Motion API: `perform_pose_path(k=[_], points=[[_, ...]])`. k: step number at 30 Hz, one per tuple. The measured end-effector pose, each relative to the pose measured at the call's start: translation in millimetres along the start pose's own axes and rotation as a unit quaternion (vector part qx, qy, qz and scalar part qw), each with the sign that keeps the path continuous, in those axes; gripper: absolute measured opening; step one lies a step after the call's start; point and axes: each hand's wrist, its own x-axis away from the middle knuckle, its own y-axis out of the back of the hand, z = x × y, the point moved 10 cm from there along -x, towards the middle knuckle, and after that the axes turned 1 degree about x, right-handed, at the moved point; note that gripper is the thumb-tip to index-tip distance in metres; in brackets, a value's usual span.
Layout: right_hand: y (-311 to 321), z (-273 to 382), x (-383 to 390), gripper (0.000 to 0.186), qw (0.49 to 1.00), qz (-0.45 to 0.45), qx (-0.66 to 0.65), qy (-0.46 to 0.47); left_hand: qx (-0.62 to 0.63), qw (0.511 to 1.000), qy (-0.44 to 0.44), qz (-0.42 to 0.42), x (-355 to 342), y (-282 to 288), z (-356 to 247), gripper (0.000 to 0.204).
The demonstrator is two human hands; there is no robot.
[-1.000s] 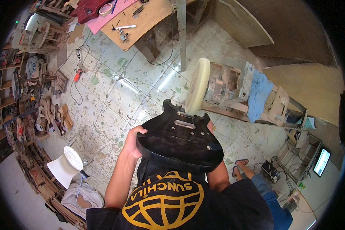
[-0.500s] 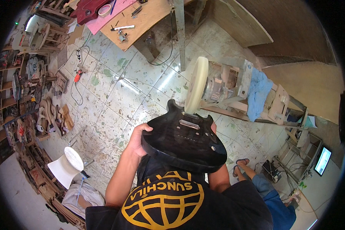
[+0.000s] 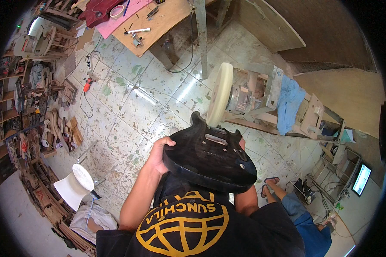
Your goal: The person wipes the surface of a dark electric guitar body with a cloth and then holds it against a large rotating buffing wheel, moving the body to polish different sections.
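Black guitar body (image 3: 188,147), held face up before the wearer's torso, its horned end pointing away. The outline is double-horned with a broad, rounded lower end; the finish is dark and glossy, with faint streaks of grain and pale reflections. A thick, equally dark side wall shows along the near edge. The face bears a light-edged rectangular cavity, a second opening nearer the horns partly covered by the wheel, a line of small holes, and several round holes toward the right rim. The pale buffing wheel (image 3: 219,95) overlaps the far edge between the horns; whether the two touch cannot be told from this view.

Left hand (image 3: 159,156): clasps the left rim, thumb laid on the face, the remaining fingers hidden beneath. Right hand (image 3: 242,144): only a small part appears at the right rim; how its fingers are set cannot be told.

Compared with the frame one second earlier, the guitar body lies farther to the right and slightly nearer the wearer, the left hand having shifted rightward with it. The wheel overlaps the same end of the body in both frames.
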Motion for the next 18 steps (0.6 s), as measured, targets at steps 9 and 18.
perform_pose_path(k=[9, 18], points=[[-5.9, -6.1, 8.3, 0.051, 0.982, 0.086, -0.089, -0.143, 0.0, 1.0, 0.015, 0.007, 2.0, -3.3, 6.1, 0.05], [-15.9, -14.6, 17.7, 0.046, 0.932, 0.053, -0.291, -0.211, -0.002, 1.0, 0.0, -0.019, 23.4, 0.8, 1.6, 0.055]])
